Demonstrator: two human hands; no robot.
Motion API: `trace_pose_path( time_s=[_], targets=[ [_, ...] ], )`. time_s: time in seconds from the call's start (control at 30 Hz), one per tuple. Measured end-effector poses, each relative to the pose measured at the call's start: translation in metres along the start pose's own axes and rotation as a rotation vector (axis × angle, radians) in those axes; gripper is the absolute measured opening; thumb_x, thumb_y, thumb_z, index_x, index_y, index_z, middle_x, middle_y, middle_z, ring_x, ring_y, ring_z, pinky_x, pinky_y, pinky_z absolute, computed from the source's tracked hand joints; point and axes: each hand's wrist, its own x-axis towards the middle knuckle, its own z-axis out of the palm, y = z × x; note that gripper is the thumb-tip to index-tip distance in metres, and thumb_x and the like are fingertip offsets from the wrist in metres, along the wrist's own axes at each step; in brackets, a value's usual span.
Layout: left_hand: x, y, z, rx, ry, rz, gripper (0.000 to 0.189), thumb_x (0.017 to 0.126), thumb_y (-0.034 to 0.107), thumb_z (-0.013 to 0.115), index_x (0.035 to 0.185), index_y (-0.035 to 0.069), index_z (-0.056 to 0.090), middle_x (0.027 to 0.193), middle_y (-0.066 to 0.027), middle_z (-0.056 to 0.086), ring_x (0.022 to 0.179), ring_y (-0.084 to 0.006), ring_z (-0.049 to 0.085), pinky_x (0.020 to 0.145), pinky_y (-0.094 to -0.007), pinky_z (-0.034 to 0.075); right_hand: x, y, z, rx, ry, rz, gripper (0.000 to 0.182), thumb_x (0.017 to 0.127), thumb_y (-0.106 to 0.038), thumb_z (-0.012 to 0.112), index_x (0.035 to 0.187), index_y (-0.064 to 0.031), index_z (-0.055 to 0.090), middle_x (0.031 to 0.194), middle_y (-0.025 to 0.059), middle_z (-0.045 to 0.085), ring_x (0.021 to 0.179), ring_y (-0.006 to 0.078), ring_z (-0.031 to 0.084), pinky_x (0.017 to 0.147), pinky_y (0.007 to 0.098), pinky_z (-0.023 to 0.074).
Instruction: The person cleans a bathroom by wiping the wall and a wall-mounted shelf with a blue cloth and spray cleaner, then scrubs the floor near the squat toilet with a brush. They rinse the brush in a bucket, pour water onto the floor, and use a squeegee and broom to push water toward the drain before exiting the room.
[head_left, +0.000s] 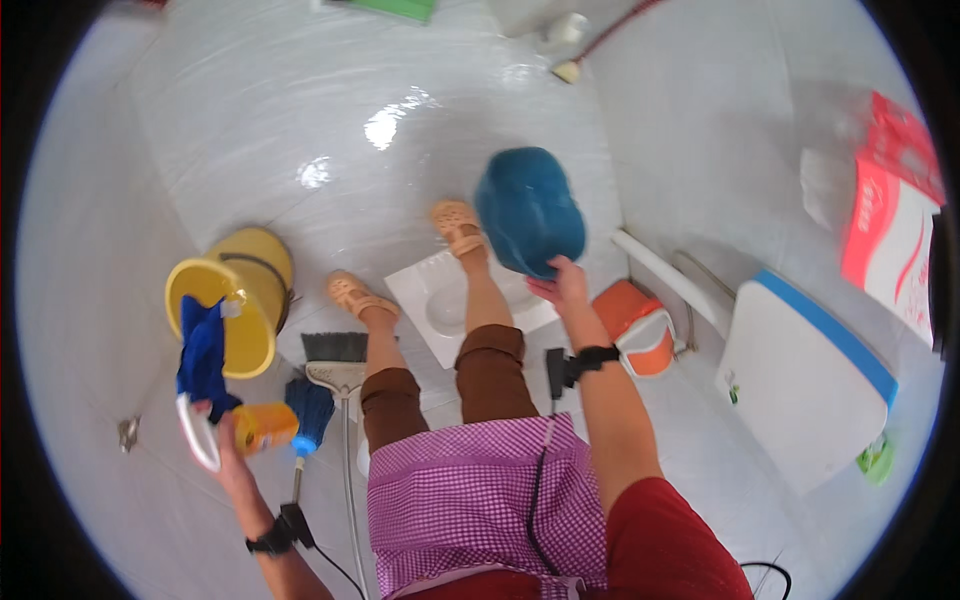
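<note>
At the lower left, my left hand (231, 454) grips a bunch of things: a white plastic handle (197, 433), an orange-yellow container (265, 427) and a dark blue cloth (202, 349). Which fingers hold which cannot be made out. The cloth hangs in front of the rim of a tilted yellow bucket (257, 330). My right hand (561, 285) holds a blue plastic basin (531, 210) by its near edge, above the floor beside my right foot.
A squat toilet (442, 304) lies beneath my legs. Left of it are a broom (335, 360) and a blue brush (307, 409). An orange-and-white bin (637, 326), a white pipe (671, 281) and a white cistern (806, 382) stand right. A hose (611, 34) lies above.
</note>
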Motion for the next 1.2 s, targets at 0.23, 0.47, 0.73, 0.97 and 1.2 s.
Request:
trace_pose_path(
  time_s=[0.23,0.47,0.73,0.97,1.2],
  targets=[
    [0.065,-0.050,0.012,-0.049,-0.065,0.025,0.043,0.078,0.004,0.064,0.120,0.000,0.056,0.108,-0.0068,0.059,0.100,-0.0168,0.059,0.087,-0.0306,0.048,-0.015,-0.015,-0.055,-0.102,0.132,-0.048,0.046,0.083,-0.022,0.054,0.122,0.0009,0.045,0.106,0.0224,0.062,0.092,0.0389,0.065,0.083,0.0500,0.0539],
    [0.052,-0.051,-0.007,-0.102,0.100,0.033,0.034,0.075,0.001,0.061,0.110,0.000,0.059,0.111,-0.0091,0.061,0.109,-0.0212,0.058,0.097,-0.0354,0.043,-0.022,-0.019,-0.054,-0.297,0.139,-0.083,0.034,0.083,-0.021,0.052,0.106,0.0039,0.053,0.088,0.0178,0.067,0.075,0.0311,0.068,0.069,0.0421,0.0575],
    [0.016,-0.017,-0.054,-0.222,0.372,0.035,0.037,0.076,0.000,0.062,0.113,-0.002,0.057,0.114,-0.0110,0.061,0.108,-0.0214,0.059,0.091,-0.0362,0.048,-0.050,-0.026,0.060,-0.628,-0.014,-0.310,0.034,0.081,-0.020,0.055,0.103,0.0051,0.053,0.086,0.0165,0.066,0.068,0.0281,0.069,0.057,0.0389,0.0597],
    [0.038,0.008,-0.141,-0.079,0.662,0.214,0.031,0.079,0.005,0.070,0.108,0.000,0.059,0.100,-0.0055,0.062,0.079,-0.0108,0.056,0.072,-0.0264,0.048,-0.100,-0.019,0.139,-0.855,-0.167,-0.464,0.032,0.079,-0.019,0.057,0.097,0.0073,0.055,0.085,0.0165,0.064,0.067,0.0275,0.069,0.051,0.0383,0.0599],
    [0.087,-0.006,-0.188,0.081,0.617,0.309,0.031,0.078,0.006,0.069,0.108,0.006,0.061,0.088,-0.0031,0.063,0.076,-0.0108,0.057,0.071,-0.0273,0.048,-0.144,-0.013,0.166,-1.014,-0.246,-0.492,0.027,0.079,-0.017,0.058,0.084,0.0097,0.058,0.077,0.0162,0.063,0.062,0.0264,0.068,0.051,0.0385,0.0605]
  ],
)
